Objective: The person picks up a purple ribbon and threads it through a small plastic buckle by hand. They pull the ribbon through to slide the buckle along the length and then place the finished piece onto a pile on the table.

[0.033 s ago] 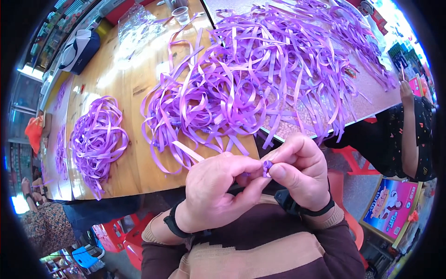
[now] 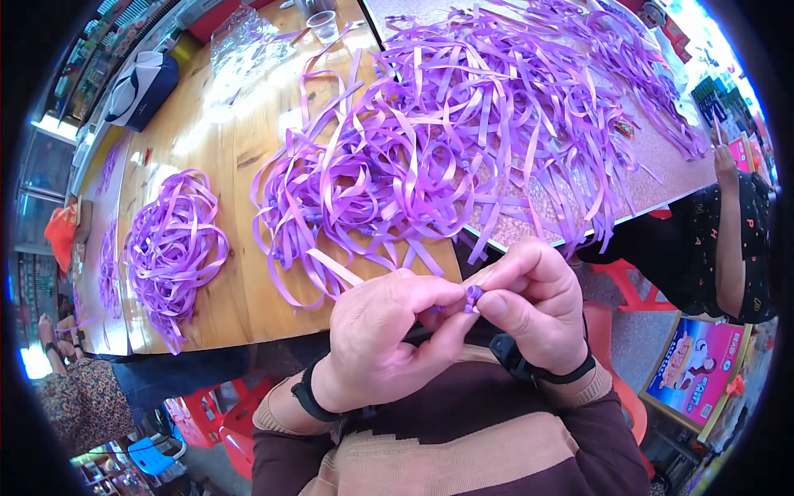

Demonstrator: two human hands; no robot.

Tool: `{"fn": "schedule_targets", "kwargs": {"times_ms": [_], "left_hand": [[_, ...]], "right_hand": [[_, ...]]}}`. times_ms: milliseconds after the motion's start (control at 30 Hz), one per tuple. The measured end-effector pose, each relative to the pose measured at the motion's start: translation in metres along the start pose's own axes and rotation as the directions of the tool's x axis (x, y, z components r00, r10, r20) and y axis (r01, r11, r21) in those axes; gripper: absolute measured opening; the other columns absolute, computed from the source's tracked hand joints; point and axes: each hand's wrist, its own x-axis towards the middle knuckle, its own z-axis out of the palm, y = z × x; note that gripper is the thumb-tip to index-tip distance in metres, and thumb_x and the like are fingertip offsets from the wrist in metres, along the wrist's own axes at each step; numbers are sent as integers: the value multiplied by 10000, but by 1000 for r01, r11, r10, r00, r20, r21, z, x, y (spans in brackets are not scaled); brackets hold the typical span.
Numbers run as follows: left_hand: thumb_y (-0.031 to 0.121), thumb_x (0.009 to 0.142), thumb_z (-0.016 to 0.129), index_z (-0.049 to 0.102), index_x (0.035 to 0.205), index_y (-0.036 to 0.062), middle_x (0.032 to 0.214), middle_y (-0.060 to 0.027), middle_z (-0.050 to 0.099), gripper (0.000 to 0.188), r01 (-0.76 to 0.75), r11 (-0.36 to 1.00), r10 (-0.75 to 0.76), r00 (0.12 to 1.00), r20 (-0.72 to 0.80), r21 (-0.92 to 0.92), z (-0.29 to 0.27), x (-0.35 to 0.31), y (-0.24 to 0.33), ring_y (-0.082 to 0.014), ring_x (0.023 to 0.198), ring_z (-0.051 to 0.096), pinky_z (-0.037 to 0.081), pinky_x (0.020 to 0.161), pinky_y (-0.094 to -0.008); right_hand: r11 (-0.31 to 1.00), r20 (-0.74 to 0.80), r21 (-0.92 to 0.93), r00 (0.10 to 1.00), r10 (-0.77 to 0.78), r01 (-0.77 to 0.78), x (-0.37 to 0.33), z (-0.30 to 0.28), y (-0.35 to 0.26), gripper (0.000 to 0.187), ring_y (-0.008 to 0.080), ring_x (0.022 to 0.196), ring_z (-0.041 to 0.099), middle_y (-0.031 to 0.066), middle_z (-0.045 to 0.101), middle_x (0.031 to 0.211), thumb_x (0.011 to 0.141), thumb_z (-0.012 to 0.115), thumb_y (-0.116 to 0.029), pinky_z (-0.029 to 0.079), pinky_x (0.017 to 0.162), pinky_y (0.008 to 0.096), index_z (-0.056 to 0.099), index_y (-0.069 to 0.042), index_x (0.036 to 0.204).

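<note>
Close to my body, just off the table's front edge, both hands meet at a small curled knot of purple ribbon (image 2: 473,296). My left hand (image 2: 393,331) pinches it from the left, fingertips pressed together. From the other side, my right hand (image 2: 533,306) grips it between thumb and forefinger. Fingers cover most of the ribbon, so how it is looped is hard to see. Beyond my hands lies a large tangled heap of purple ribbons (image 2: 364,178), and a pale ribbon end (image 2: 333,268) sticks out just above my left hand.
A smaller ribbon bundle (image 2: 175,248) lies left on the wooden table (image 2: 248,310). More ribbons cover the patterned table (image 2: 678,178) at right. Farther back are a clear cup (image 2: 322,29), plastic wrapping (image 2: 248,54) and a dark-and-white bag (image 2: 142,91). Other people sit at both sides.
</note>
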Motion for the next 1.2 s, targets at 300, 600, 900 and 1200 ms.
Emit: {"fn": "schedule_targets", "kwargs": {"times_ms": [300, 600, 900, 1200], "left_hand": [[-63, 612, 636, 560, 764, 41, 574, -31, 523, 199, -146, 981, 151, 988, -32, 131, -2, -3, -12, -130, 433, 451, 336, 402, -236], [-66, 704, 560, 536, 754, 10, 649, -45, 547, 94, 269, 932, -251, 962, 103, -242, -8, -10, -7, -72, 538, 504, 362, 481, -187], [-55, 689, 571, 576, 821, 19, 652, -13, 521, 152, 293, 899, -291, 955, 58, -324, -17, -10, -10, -47, 507, 448, 339, 453, -169], [89, 872, 421, 378, 1172, -41, 664, 14, 394, 330, -22, 641, -470, 779, -415, -767, -125, -53, -55, -41, 453, 269, 236, 424, -201]], "right_hand": [[951, 66, -298, 995, -70, 87, -3, -6, 11, 135, 159, 835, 587, 140, 593, 878, 785, 555, 52, 474, 745, 266, 479, 20, 893], [992, 10, -112, 998, -57, 58, -4, 1, 19, 130, 177, 770, 604, 129, 599, 809, 756, 566, 63, 493, 700, 273, 472, 4, 823], [1000, -43, 18, 999, 9, -8, -1, 2, 18, 133, 198, 721, 612, 147, 603, 767, 766, 574, 28, 507, 656, 291, 457, -3, 823], [955, -205, 186, 960, -191, 229, -1, -48, 13, 80, 41, 403, 349, 170, 611, 835, 852, 514, -106, 289, 380, 181, 494, -46, 900]]}}
